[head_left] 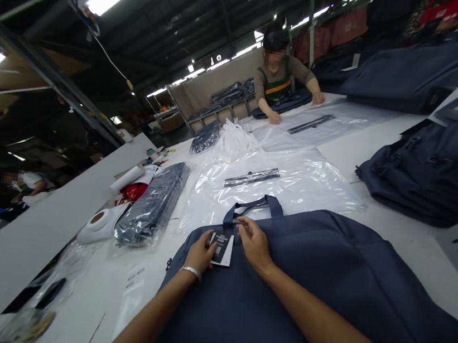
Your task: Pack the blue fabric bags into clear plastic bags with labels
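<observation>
A large navy fabric bag (325, 274) lies flat across the near part of the white table, its looped handle (274, 206) at the far edge. My left hand (201, 252) is closed on a black and white tag (222, 249) that rests on the bag, its fingers at the tag's left side. Just right of the tag, my right hand (254, 243) is over the base of the handle, thumb and forefinger curled near each other. Whether something thin is between those fingertips is too small to tell.
Clear plastic bags (296, 175) lie beyond the navy bag. A plastic-wrapped dark bundle (155, 201) and a white roll (99, 222) sit left. Navy bags (436, 165) are piled right. Across the white table (406, 234), a person (277, 76) handles plastic.
</observation>
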Motion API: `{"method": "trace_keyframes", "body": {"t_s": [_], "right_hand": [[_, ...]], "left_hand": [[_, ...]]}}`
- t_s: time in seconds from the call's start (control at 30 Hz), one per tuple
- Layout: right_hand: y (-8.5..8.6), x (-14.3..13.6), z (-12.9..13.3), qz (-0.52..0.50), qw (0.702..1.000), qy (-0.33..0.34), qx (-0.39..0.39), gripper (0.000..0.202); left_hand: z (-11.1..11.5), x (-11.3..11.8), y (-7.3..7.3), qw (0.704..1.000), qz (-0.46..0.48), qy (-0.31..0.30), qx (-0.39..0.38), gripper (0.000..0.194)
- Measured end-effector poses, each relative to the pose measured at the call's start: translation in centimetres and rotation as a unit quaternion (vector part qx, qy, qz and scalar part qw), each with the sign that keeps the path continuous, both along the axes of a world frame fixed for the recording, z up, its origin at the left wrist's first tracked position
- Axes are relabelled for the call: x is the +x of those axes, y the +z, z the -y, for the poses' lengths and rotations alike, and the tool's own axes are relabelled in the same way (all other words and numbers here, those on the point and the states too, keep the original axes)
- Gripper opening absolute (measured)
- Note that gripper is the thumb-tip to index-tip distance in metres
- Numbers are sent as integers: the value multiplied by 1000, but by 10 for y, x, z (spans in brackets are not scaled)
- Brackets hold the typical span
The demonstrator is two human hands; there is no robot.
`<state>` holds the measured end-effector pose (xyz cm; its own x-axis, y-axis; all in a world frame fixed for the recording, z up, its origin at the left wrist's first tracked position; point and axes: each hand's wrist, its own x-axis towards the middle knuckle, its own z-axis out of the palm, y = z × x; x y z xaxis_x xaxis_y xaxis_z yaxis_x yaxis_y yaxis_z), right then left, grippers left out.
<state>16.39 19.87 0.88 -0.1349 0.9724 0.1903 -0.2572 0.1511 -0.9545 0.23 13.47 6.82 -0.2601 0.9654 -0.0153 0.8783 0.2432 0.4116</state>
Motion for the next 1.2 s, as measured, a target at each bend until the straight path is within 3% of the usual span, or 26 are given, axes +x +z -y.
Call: {"method": "trace_keyframes", "body": {"t_s": [0.1, 0.2, 0.3, 0.43, 0.6, 0.8, 0.97, 1.2], "right_hand": [[-10, -1, -10, 48, 995, 74, -47, 49], [-17, -3, -20, 18, 983, 133, -129, 60], [-20, -6, -31, -48, 976, 140, -162, 56], [-20, -13, -40, -30, 977, 145, -151, 49], [-21, -18, -40, 35, 985, 136, -100, 36], [-14, -5, -29, 110, 989, 98, -15, 23], [-14, -1, -29, 110, 981, 156, -32, 35], [-14, -10, -28, 8, 969, 234, -81, 46]], "left_hand": [[18, 13, -12, 994, -71, -8, 77, 46], [29, 21, -27, 974, -160, -102, 123, 46], [35, 26, -47, 970, -135, -171, 110, 47], [36, 37, -65, 984, -67, -56, 156, 48], [33, 48, -64, 981, -54, -10, 189, 54], [35, 42, -61, 980, 5, 9, 200, 74], [36, 42, -59, 973, 76, 41, 215, 64], [39, 43, -50, 954, 192, 92, 212, 49]]}}
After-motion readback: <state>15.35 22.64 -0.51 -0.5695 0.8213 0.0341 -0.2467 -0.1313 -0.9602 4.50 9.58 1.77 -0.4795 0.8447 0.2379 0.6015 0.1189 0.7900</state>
